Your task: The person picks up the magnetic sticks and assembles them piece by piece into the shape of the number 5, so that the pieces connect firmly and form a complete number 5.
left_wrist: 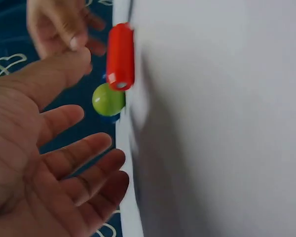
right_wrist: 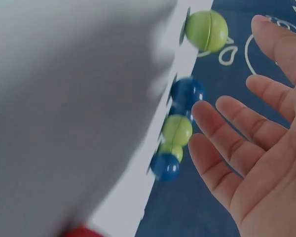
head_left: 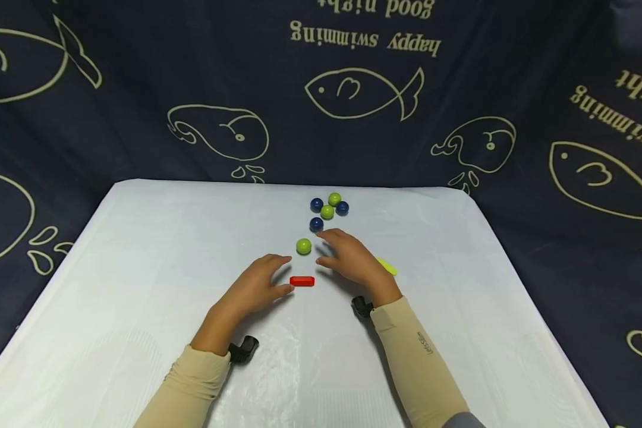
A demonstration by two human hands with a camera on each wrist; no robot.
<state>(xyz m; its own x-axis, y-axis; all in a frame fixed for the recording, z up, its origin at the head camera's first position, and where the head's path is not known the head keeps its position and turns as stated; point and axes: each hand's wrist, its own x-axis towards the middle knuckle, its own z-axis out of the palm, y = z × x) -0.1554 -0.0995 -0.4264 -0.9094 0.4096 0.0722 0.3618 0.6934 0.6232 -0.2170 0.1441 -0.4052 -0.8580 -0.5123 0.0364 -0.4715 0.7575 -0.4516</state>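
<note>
My left hand point(head_left: 257, 282) is over the white table with fingers spread and nothing in its grasp. Just past its thumb lies a short red faceted bar point(head_left: 302, 281), seen larger in the left wrist view point(left_wrist: 121, 57). Opposite, my right hand point(head_left: 353, 258) also has its fingers apart and holds nothing. Between the two hands, slightly farther back, sits a lime-green ball point(head_left: 304, 246). A dark blue ball point(head_left: 316, 224) is just beyond the right fingertips. Partly hidden behind the right hand is a yellow-green bar point(head_left: 387, 266).
Toward the table's point(head_left: 192, 226) far edge, two green balls point(head_left: 327, 212) and two blue balls point(head_left: 342, 208) form a loose cluster. A dark curtain point(head_left: 278, 148) with fish drawings hangs behind. Black wrist mounts point(head_left: 244, 349) stick out from both sleeves.
</note>
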